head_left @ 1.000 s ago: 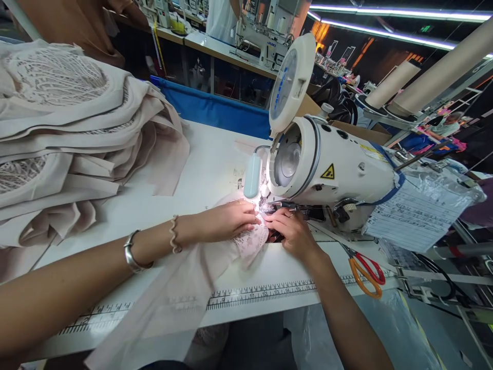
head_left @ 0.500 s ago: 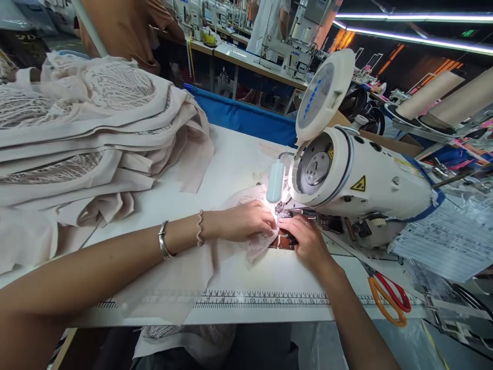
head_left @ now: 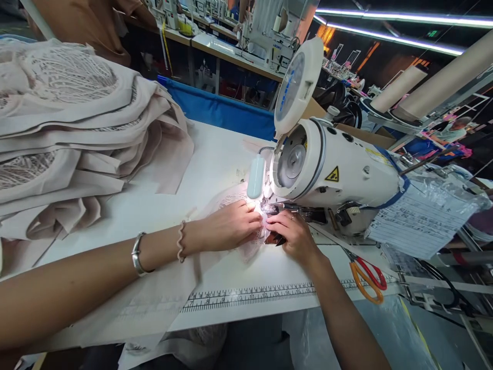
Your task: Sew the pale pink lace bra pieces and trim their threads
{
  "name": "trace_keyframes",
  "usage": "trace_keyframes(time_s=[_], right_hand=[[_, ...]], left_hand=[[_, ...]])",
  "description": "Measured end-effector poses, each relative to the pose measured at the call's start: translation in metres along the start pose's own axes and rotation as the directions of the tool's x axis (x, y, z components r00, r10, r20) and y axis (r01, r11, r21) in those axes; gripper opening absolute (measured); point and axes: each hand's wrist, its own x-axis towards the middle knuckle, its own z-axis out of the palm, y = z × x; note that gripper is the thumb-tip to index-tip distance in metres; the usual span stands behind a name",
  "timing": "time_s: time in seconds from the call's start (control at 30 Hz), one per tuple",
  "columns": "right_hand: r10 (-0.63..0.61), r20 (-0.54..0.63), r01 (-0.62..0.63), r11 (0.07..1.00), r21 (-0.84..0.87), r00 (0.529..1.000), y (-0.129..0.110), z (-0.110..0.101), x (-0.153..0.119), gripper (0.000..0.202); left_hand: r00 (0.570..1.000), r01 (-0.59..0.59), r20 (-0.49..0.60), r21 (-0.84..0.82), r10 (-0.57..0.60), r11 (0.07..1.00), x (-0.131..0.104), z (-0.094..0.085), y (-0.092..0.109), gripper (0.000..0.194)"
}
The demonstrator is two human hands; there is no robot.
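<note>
My left hand (head_left: 235,224) rests on a thin, pale pink lace fabric piece (head_left: 250,251), its fingers bent and pressed onto the cloth just left of the needle area. Close by on the right, my right hand (head_left: 296,234) has its fingertips together at the fabric's edge, by the presser foot. The fabric trails left under my left forearm to the table's front edge. A white sewing machine (head_left: 346,162) stands over the fingertips with its round end cover (head_left: 298,87) swung up. Its small lamp (head_left: 256,177) lights the stitching spot, where glare and fingers hide the needle.
A tall stack of pale lace pieces (head_left: 88,115) covers the table's left side. Orange-and-red-handled scissors (head_left: 365,280) lie right of my right forearm. A printed ruler (head_left: 231,299) runs along the front edge. Thread cones (head_left: 400,90) stand behind the machine; a person (head_left: 82,28) is at the back left.
My view has turned slightly right, so everything sits further left. Both hands stay at the needle area on the fabric. The round part inside the machine's open end shows a different position, slightly smeared.
</note>
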Motion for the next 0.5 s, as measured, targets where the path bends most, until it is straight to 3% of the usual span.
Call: trace_keyframes(time_s=[0.3, 0.5], right_hand=[[0.009, 0.005, -0.009, 1.000, -0.018, 1.000, 0.0000, 0.0034, 0.0005, 0.039], [0.083, 0.080, -0.081, 0.996, -0.028, 0.993, -0.0026, 0.0023, 0.0016, 0.039]], left_hand=[[0.996, 0.072, 0.050, 0.089, -0.077, 0.993, -0.0013, -0.0030, -0.0031, 0.022], [0.992, 0.110, 0.055, 0.128, -0.118, 0.986, -0.0032, 0.0017, -0.0008, 0.022]])
